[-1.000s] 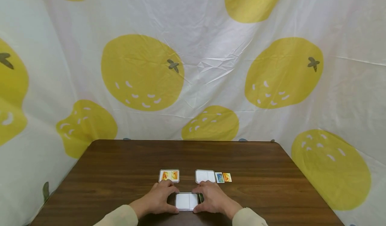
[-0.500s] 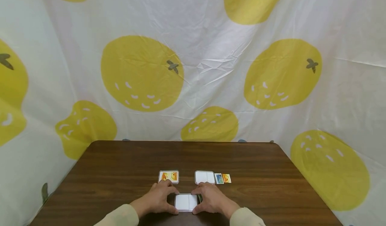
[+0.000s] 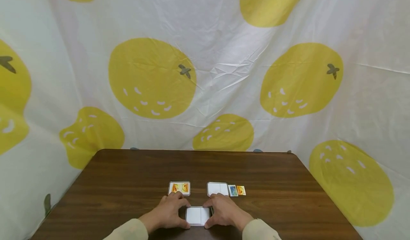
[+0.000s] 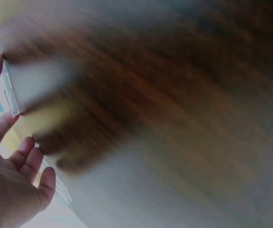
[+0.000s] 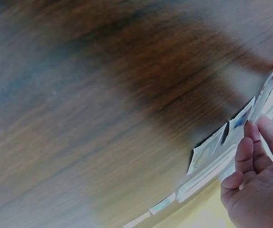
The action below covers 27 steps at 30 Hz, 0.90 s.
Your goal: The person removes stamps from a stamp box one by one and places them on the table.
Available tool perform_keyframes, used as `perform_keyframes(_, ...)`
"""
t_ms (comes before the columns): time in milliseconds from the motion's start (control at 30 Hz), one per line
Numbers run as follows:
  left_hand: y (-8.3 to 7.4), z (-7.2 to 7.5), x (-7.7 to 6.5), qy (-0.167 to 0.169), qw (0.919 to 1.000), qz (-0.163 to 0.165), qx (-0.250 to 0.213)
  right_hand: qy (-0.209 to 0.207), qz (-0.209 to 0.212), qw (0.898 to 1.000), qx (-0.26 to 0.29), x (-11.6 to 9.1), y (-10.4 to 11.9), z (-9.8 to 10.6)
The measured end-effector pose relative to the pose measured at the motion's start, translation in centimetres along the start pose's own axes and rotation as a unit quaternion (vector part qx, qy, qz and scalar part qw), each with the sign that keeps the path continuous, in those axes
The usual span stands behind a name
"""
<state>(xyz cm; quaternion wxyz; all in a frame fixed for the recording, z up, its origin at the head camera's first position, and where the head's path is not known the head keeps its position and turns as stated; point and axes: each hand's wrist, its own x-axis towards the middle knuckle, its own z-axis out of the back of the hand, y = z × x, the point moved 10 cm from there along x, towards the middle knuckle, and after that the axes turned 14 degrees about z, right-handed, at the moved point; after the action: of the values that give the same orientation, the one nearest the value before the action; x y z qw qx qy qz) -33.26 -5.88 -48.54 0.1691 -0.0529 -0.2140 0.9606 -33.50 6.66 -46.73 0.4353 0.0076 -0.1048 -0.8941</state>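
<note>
A flat clear plastic case (image 3: pixel 197 216) with a white insert, split by a thin line, lies at the table's near edge. My left hand (image 3: pixel 170 210) holds its left side, thumb at the near corner and index finger at the far one. On the right side my right hand (image 3: pixel 225 211) grips it in the same way. The left wrist view shows the case (image 4: pixel 10 90) edge-on between thumb and index fingertip. Under my right hand, two perforated stamps (image 5: pixel 208 147) lie beside the case, mostly hidden in the head view.
Behind my left hand lies a similar case (image 3: pixel 179 187) with two orange stamps inside. Another white case (image 3: pixel 217 188) lies behind my right hand, with a blue stamp (image 3: pixel 233 190) and an orange stamp (image 3: pixel 241 190) beside it. A lemon-print cloth (image 3: pixel 224 72) hangs behind the table.
</note>
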Motion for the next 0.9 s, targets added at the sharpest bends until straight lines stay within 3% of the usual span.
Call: perform_keyframes(900, -0.20, 0.08, -0.07, 0.015, 0.9997, 0.016, -0.006, 0.024, -0.019, 0.999, -0.012, 0.11, -0.18, -0.27)
